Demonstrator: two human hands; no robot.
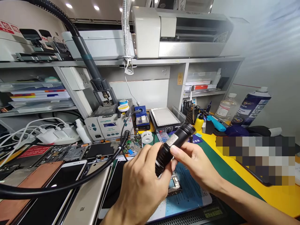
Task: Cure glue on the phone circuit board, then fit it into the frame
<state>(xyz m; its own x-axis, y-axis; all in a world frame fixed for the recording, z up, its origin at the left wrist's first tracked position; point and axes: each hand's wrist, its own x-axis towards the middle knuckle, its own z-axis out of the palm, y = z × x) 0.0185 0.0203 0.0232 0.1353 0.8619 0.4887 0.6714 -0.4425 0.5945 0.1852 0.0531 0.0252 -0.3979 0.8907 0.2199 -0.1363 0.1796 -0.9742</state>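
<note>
Gripping a black flashlight [174, 145], left hand [140, 184] and right hand [194, 165] hide its middle.

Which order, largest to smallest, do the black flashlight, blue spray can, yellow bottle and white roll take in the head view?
1. Black flashlight and blue spray can: alike; the flashlight's nearness makes it unsure.
2. Yellow bottle and white roll: too alike to rank.

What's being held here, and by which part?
A black tube, with the left hand gripping its lower end and the right hand pinching its middle.
</note>
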